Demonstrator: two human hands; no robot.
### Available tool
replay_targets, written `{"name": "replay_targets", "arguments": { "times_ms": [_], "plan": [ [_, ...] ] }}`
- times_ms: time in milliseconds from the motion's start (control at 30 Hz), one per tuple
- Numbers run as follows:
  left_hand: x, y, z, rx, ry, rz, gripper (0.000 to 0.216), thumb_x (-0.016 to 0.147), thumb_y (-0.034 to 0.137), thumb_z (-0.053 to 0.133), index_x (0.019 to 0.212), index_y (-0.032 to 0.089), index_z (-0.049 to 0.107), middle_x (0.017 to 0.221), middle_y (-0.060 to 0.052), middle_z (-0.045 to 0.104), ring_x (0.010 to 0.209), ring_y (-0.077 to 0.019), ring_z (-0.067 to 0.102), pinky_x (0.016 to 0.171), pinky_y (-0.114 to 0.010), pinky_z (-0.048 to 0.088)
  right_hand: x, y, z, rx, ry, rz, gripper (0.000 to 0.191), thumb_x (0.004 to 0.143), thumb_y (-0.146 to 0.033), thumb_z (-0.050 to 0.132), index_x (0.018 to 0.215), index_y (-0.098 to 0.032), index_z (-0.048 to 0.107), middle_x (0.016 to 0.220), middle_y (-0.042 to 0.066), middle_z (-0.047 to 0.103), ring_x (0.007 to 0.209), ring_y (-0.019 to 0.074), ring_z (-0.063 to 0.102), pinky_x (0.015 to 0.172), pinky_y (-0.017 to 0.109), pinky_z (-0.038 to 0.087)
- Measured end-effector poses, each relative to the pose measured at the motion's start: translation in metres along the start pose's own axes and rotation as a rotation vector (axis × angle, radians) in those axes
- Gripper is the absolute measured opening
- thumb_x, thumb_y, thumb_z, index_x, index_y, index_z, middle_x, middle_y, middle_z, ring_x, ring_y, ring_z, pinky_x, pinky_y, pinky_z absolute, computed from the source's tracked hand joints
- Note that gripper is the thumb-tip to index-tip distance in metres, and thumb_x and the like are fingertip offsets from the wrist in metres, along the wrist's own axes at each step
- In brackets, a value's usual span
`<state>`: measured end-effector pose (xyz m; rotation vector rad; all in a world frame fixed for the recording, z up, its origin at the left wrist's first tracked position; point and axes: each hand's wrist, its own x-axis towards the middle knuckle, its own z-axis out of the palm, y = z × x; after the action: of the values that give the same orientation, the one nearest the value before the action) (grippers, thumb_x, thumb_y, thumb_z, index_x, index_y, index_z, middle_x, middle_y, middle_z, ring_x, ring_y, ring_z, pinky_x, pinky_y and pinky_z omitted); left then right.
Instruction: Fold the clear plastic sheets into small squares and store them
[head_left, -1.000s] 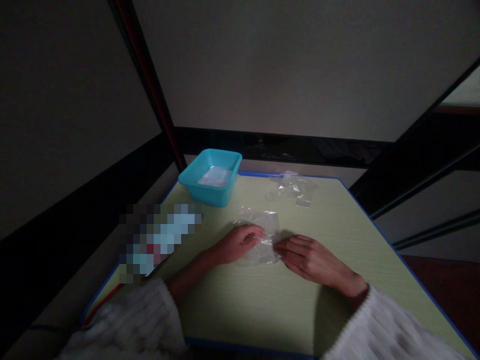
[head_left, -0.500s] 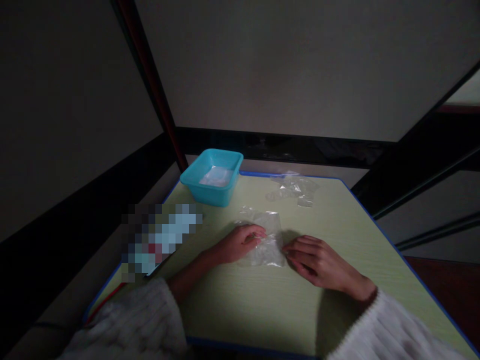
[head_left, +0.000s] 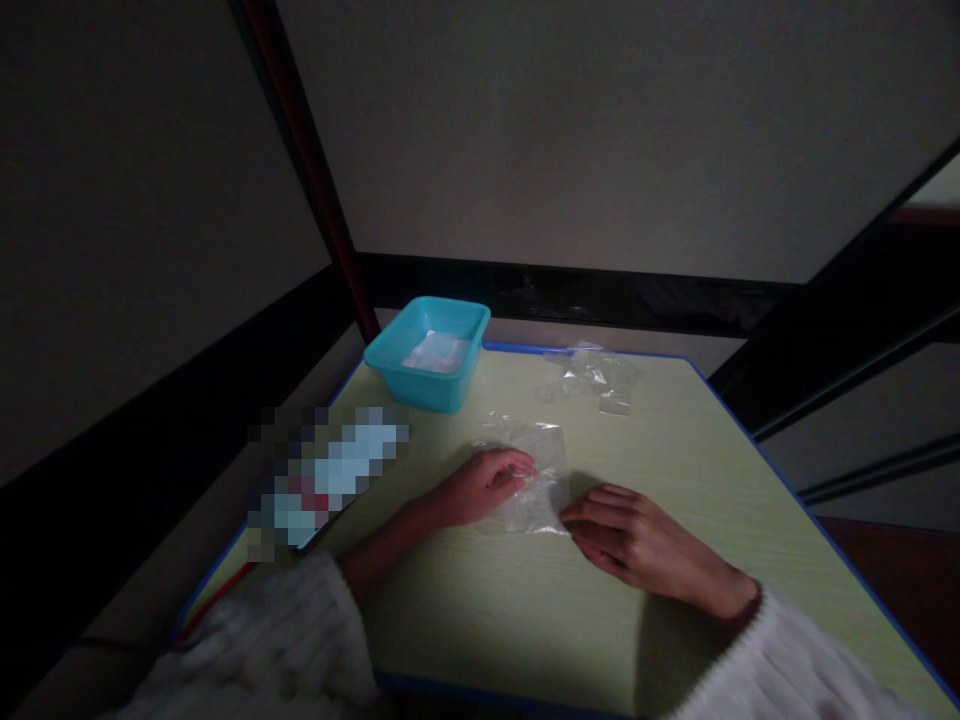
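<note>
A clear plastic bag [head_left: 541,508] lies flat and slightly wrinkled on the table in front of me. My left hand [head_left: 491,483] rests over its left half, fingers curled and closed on the film, with the thumb close to the fingertips. At the bag's lower right edge is my right hand [head_left: 628,535], its fingers pressed together and the fingertips on the film. What lies under the right fingertips is hidden.
A turquoise plastic basin [head_left: 442,392] with something whitish and flat inside stands at the back left. More crumpled clear plastic [head_left: 596,375] lies at the back right. A blurred-out light blue item [head_left: 349,470] is at the left. The table [head_left: 487,620] has a blue edge.
My right hand has slid slightly down along the bag's right edge, toward its lower corner. My left hand stays in place on the bag. The view has shifted slightly.
</note>
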<state>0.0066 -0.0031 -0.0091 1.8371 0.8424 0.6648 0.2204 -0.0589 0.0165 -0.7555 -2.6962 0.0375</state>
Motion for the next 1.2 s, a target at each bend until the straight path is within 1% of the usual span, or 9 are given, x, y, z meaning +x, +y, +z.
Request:
{"name": "replay_targets", "arguments": {
  "times_ms": [200,500,633,767,900,967,1033,1100,1200],
  "plan": [
    [-0.001,0.000,-0.001,0.034,0.012,0.006,0.021,0.076,0.009,0.047,0.092,0.011,0.060,0.096,-0.008,0.064,0.087,-0.0164,0.058,0.077,-0.025,0.044,0.001,-0.001,-0.001,-0.012,0.002,0.003,0.027,0.088,-0.013,0.040,0.078,-0.016,0.065,0.084,0.004,0.067,0.073,0.0178,0.057,0.064,0.033,0.047],
    [-0.001,0.001,0.001,0.143,0.018,0.054,0.024,0.074,0.006,0.045,0.092,0.011,0.060,0.097,-0.008,0.064,0.089,-0.0170,0.058,0.080,-0.027,0.044,-0.002,-0.003,0.001,-0.134,-0.035,-0.035,0.019,0.087,-0.013,0.046,0.084,-0.015,0.065,0.084,0.004,0.066,0.076,0.0184,0.056,0.064,0.033,0.045],
    [-0.003,0.004,0.001,0.274,0.017,0.115,0.025,0.075,0.007,0.046,0.095,0.013,0.059,0.099,-0.008,0.063,0.093,-0.0179,0.056,0.084,-0.028,0.042,-0.002,-0.002,0.006,-0.148,-0.009,-0.047,0.019,0.086,-0.011,0.046,0.081,-0.014,0.064,0.081,0.004,0.066,0.073,0.0183,0.056,0.062,0.033,0.044],
    [-0.007,0.006,0.003,0.442,-0.007,0.228,0.025,0.076,0.012,0.052,0.101,0.014,0.057,0.102,-0.008,0.061,0.099,-0.0196,0.053,0.088,-0.031,0.040,0.000,-0.002,0.008,-0.115,0.048,-0.037,0.019,0.085,-0.010,0.045,0.079,-0.014,0.063,0.078,0.004,0.065,0.068,0.0173,0.055,0.059,0.031,0.044],
    [-0.011,0.009,0.006,0.603,-0.052,0.313,0.033,0.075,0.028,0.059,0.104,0.013,0.055,0.104,-0.009,0.059,0.099,-0.0224,0.049,0.089,-0.034,0.039,0.001,-0.001,0.003,-0.061,0.119,0.015,0.019,0.085,-0.009,0.044,0.078,-0.013,0.062,0.078,0.004,0.066,0.065,0.0161,0.055,0.060,0.031,0.046],
    [-0.012,0.010,0.009,0.677,-0.067,0.323,0.042,0.071,0.037,0.064,0.104,0.013,0.055,0.104,-0.010,0.057,0.099,-0.0243,0.048,0.088,-0.036,0.039,0.001,-0.001,0.001,-0.037,0.147,0.024,0.017,0.084,-0.010,0.045,0.079,-0.012,0.061,0.079,0.006,0.066,0.066,0.0162,0.055,0.063,0.031,0.047],
    [-0.014,0.012,0.012,0.746,-0.074,0.317,0.048,0.067,0.042,0.066,0.103,0.012,0.055,0.105,-0.010,0.056,0.099,-0.0259,0.046,0.088,-0.038,0.039,0.001,0.000,-0.001,-0.023,0.165,0.032,0.016,0.084,-0.010,0.045,0.080,-0.012,0.061,0.080,0.007,0.066,0.069,0.0167,0.056,0.065,0.032,0.048],
    [-0.015,0.014,0.015,0.809,-0.072,0.302,0.045,0.069,0.039,0.064,0.104,0.012,0.054,0.105,-0.010,0.055,0.100,-0.0260,0.045,0.087,-0.038,0.039,0.000,0.001,-0.002,-0.020,0.185,0.047,0.016,0.084,-0.011,0.045,0.081,-0.012,0.061,0.080,0.007,0.066,0.070,0.0170,0.057,0.065,0.032,0.048],
    [-0.016,0.018,0.018,0.889,-0.069,0.283,0.030,0.080,0.028,0.053,0.106,0.013,0.051,0.105,-0.010,0.054,0.100,-0.0242,0.044,0.087,-0.037,0.039,-0.001,0.003,-0.002,-0.019,0.208,0.059,0.016,0.085,-0.012,0.045,0.081,-0.014,0.060,0.081,0.007,0.067,0.070,0.0164,0.058,0.064,0.032,0.049]
  ]
}}
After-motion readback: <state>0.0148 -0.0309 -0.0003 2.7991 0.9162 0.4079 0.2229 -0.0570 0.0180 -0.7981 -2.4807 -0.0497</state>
